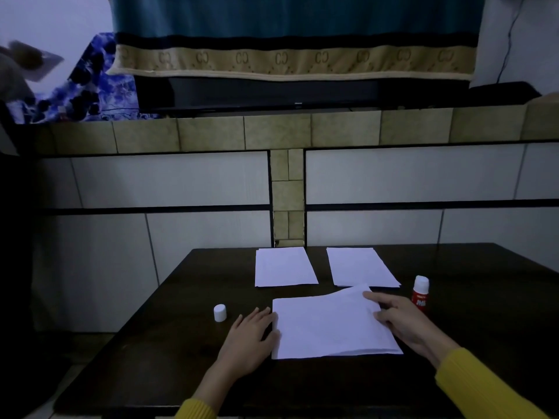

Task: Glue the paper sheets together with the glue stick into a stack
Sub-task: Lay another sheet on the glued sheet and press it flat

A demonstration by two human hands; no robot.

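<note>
- Counter (453,367): dark wood fills the lower view and carries everything, the papers grouped toward its far middle, within easy reach.
- Near sheets (329,328): the largest white patch, lying at 6 o'clock from the two far piles. Its far right corner is lifted off the layer beneath, so it looks like a top sheet being laid down or squared onto a glued one.
- Left pile (284,266) and right pile (361,266): set side by side at 12 o'clock from the near sheets, apart from each other, probably waiting their turn.
- Right hand (399,320): fingers spread open, resting on the right edge of the near sheets, thumb and forefinger around the raised corner; it clamps nothing tight that I can tell.
- Left hand (251,337): flat and open on the counter, fingertips touching the left edge, likely steadying the sheets against sliding.
- Glue stick (420,293): upright and uncapped at 2 o'clock from the right hand, just beside it, held by neither hand.
- Cap (220,313): standing at 10 o'clock from the left hand, near it.
</note>
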